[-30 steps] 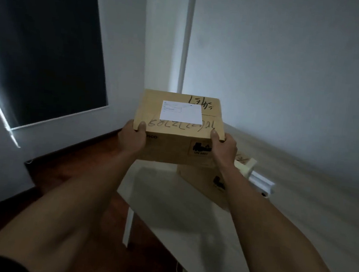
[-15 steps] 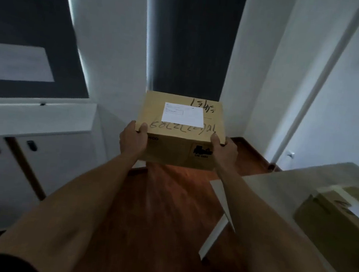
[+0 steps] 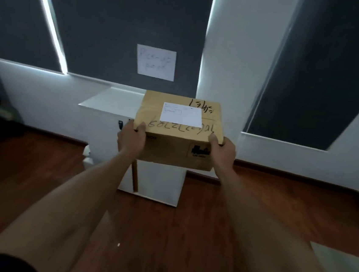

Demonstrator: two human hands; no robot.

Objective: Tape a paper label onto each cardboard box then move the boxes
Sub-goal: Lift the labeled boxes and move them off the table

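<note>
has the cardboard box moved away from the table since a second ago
Yes. The cardboard box, gripped by the left hand and right hand, has left the table and now faces the white cabinet.

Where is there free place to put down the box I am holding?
The white cabinet top, under the sheet on the dark blind, shows a bare strip left of the cardboard box; the rest is hidden behind it. The wooden floor beside the cabinet is bare too. Left hand and right hand grip the box.
</note>
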